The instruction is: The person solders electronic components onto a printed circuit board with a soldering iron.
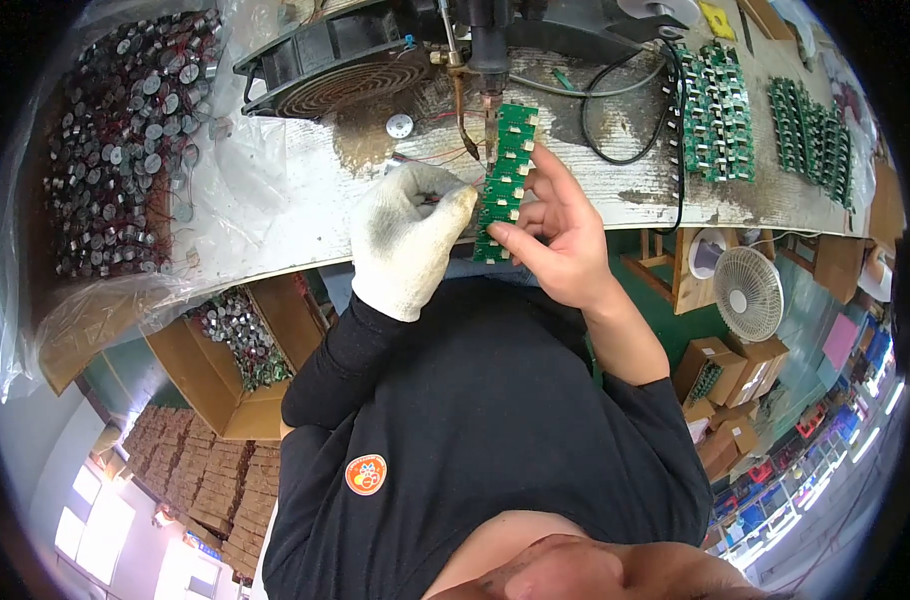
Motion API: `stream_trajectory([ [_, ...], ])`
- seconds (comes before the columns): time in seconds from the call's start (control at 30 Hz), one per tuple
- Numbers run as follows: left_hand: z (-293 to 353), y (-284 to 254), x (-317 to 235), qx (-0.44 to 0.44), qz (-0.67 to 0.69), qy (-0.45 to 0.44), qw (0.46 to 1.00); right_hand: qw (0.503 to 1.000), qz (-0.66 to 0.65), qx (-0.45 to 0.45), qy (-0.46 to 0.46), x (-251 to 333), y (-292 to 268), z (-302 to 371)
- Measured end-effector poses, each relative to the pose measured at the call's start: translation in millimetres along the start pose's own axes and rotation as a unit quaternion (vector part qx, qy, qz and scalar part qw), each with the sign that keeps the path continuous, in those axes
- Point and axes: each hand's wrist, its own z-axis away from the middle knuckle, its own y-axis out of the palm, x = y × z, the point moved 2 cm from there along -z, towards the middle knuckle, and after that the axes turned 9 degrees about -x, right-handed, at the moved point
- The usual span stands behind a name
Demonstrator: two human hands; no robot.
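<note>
A long green circuit board strip (508,185) with a row of small white parts stands under the soldering iron (491,110). My bare right hand (565,230) grips it from the right, thumb on its face and fingers behind. My left hand (405,240), in a white glove, is closed in a pinch at the strip's left edge; what lies between its fingers is mostly hidden. Thin red wires (445,157) run just above the glove. A bent metal feed tube (465,125) points down beside the iron. One round silver motor (400,126) lies on the bench left of it.
Many small wired motors (135,150) are heaped on the left under plastic sheeting. A black fan (350,80) lies at the back. Stacked green boards (715,115) and a black cable (680,150) are on the right. An open carton (215,390) stands below the bench.
</note>
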Motion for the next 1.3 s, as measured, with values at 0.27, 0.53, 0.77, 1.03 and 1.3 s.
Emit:
stream_trajectory([
  [0.27,0.5,0.1,-2.3,0.000,-0.031,0.030,0.999,1.000,0.006,0.007,-0.018,2.8,0.2,2.1],
  [0.53,1.7,1.9,-0.4,-0.004,-0.012,-0.001,1.000,1.000,-0.003,-0.001,0.002,2.9,0.3,2.1],
  [0.77,1.0,-1.0,12.9,0.033,-0.030,-0.014,0.999,1.000,0.012,0.009,-0.015,-1.0,-1.6,4.8],
  [1.03,4.4,2.5,-4.9,0.023,-0.008,-0.040,0.999,1.000,-0.013,-0.004,0.004,7.6,1.1,3.0],
  [1.3,3.6,1.7,1.0,0.026,-0.025,-0.022,0.999,1.000,-0.005,0.007,-0.011,-1.4,-1.3,4.6],
])
